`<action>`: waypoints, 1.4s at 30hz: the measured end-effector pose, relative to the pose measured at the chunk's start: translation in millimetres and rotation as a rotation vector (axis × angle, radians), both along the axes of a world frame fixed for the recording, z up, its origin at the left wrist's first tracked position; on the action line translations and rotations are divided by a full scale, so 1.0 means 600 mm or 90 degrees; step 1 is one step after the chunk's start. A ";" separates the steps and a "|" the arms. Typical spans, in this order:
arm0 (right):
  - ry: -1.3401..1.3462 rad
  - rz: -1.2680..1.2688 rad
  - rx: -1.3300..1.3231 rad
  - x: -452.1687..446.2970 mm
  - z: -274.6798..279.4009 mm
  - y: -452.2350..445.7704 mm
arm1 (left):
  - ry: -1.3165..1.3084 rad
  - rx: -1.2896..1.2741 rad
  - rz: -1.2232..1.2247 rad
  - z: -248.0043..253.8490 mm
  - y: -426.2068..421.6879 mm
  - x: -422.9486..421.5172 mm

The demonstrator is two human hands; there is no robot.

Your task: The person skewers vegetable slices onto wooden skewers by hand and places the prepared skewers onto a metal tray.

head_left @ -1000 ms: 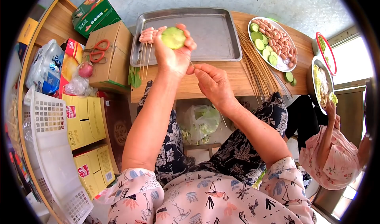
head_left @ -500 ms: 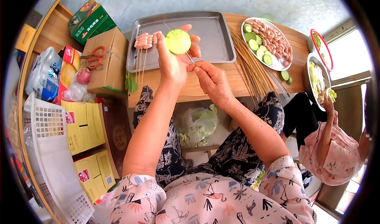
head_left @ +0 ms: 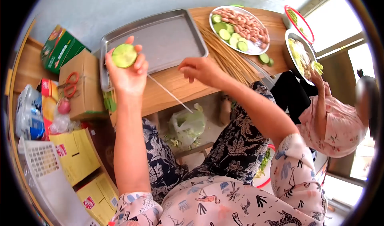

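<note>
My left hand (head_left: 130, 74) holds a round green slice (head_left: 124, 55) over the left end of the grey metal tray (head_left: 160, 38). A thin skewer (head_left: 170, 93) slants down to the right from that hand, over the table edge. My right hand (head_left: 202, 71) is off the skewer, above the table front, its fingers bent and close together with nothing visible in them. A bundle of wooden skewers (head_left: 228, 52) lies right of the tray. Beyond it stands a white plate (head_left: 260, 49) with green slices and pink sausage pieces.
Green slices (head_left: 264, 58) lie beside the plate. At the right, a co-worker's hand (head_left: 317, 80) is at a metal bowl (head_left: 289, 52). Cardboard box (head_left: 86, 82), scissors (head_left: 71, 85) and white basket (head_left: 44, 162) stand left. A plastic bag (head_left: 188, 126) is below the table.
My right hand has let go of the skewer and moved away from my left hand. The view has swung right, and the skewered sausages on the tray's left end no longer show.
</note>
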State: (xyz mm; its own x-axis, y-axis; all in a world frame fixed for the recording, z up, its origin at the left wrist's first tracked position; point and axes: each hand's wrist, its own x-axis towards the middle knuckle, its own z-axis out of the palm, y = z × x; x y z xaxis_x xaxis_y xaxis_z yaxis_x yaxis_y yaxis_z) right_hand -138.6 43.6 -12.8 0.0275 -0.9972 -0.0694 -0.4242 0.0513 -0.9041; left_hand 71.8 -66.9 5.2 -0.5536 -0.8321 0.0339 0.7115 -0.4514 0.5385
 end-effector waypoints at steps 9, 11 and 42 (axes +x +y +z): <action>0.400 -0.342 -0.007 -0.318 -0.132 -0.062 | -0.071 0.033 0.026 0.021 0.023 -0.031; 0.453 -0.366 0.046 -0.335 -0.137 -0.075 | -0.081 0.045 0.040 0.025 0.029 -0.040; -0.306 -0.152 0.067 0.040 0.006 -0.057 | -0.217 0.096 0.117 -0.032 0.062 -0.094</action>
State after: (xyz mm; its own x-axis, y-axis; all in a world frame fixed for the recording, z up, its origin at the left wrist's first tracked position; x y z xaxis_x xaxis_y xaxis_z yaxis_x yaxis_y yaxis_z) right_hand -114.4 9.2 -9.0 -0.1460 -0.9679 -0.2046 0.0700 0.1962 -0.9781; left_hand 15.6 -29.8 -14.1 -0.3545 -0.8996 -0.2550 0.5801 -0.4255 0.6946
